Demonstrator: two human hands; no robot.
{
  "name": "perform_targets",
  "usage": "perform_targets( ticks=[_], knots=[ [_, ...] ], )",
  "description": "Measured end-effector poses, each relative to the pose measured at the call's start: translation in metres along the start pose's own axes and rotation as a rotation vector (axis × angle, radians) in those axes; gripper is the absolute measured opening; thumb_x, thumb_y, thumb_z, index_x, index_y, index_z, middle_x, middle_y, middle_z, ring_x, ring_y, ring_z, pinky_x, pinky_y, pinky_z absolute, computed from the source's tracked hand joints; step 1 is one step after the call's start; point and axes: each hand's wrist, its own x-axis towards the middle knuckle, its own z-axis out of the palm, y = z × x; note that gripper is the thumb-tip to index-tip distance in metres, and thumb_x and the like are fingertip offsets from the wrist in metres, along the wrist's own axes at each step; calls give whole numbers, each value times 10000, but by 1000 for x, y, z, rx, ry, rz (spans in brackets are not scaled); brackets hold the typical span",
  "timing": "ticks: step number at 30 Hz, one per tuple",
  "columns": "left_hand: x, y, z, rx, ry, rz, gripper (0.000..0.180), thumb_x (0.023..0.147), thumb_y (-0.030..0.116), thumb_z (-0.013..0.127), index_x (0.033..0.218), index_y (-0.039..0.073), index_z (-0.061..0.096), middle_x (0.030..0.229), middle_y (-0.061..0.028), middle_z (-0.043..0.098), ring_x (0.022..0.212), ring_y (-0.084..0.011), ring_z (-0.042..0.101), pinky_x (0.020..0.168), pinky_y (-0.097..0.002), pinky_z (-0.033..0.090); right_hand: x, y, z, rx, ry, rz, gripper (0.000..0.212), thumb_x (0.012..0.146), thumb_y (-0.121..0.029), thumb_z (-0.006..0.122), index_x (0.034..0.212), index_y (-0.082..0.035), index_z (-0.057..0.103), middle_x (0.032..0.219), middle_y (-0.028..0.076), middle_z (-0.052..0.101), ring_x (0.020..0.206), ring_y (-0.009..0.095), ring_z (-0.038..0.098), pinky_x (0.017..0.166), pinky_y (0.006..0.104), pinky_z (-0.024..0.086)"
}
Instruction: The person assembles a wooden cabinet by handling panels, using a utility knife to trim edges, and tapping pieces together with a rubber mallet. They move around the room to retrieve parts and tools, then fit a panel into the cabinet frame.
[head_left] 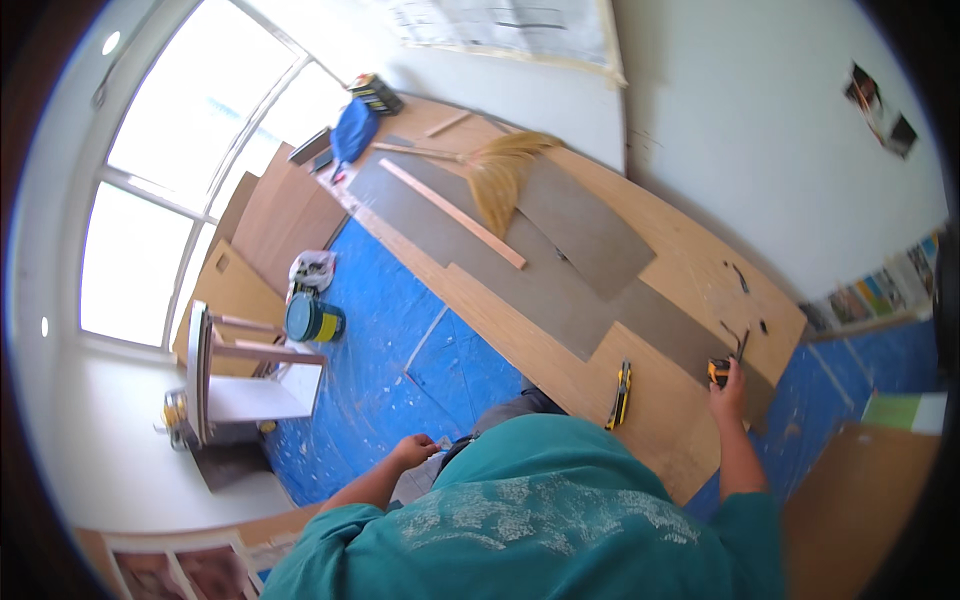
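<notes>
A yellow-and-black tape measure (718, 373) is in my right hand (730, 395), which is over the right end of a grey sheet (680, 335) on the wooden worktop (660, 435). Nearer my body, a yellow-and-black utility knife (620, 395) lies on the bare wood. My left hand (412, 452) hangs at my left hip beside my trousers. Its fingers are closed near a small pale thing, too small to name. Farther up the worktop, a straw broom (497, 178) rests across the grey sheets next to a narrow wooden strip (450, 212).
Blue sheeting (385, 330) covers the floor left of the worktop. On it stand a teal bucket (313, 318) and a tipped frame piece of furniture (255, 375). Large boards (290, 205) lean below the window. A can (375, 93) and blue cloth (353, 130) are at the worktop's far end.
</notes>
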Motion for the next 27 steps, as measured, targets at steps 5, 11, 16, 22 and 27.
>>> perform_targets(
  ticks=[5,11,16,22,27],
  knots=[
    [22,-24,12,24,-19,45,492,848,561,679,1029,107,738,1010,-154,735,964,-333,690,832,-440,533,86,20,4,-97,48,197,732,805,-169,793,1426,-18,436,1348,228,523,1245,398,537,1034,465,463],
    [-12,-39,11,2,68,-8,504,868,557,655,1098,113,724,1079,-171,722,1038,-355,671,884,-449,524,129,7,3,-274,-87,296,688,866,-216,751,1435,-14,420,1379,253,506,1250,404,546,1023,476,485],
    [-18,-67,24,67,62,14,504,887,558,638,1109,113,721,1070,-159,723,1026,-364,667,892,-453,519,125,-5,0,-294,-48,294,783,874,-237,748,1496,-1,336,1408,266,495,1286,409,520,1063,465,461],
    [31,-82,23,7,80,97,441,905,495,617,1087,105,713,1072,-174,716,1021,-386,663,881,-485,517,82,3,15,-219,312,-56,664,924,-207,686,1473,22,392,1412,247,513,1279,393,531,1050,437,460],
    [105,-108,25,97,130,212,421,924,423,588,1064,40,693,1067,-216,703,1020,-410,654,871,-520,512,-35,-36,63,279,128,-110,355,943,-106,595,1263,45,560,1046,160,657,918,271,618,824,358,514]
  ],
)
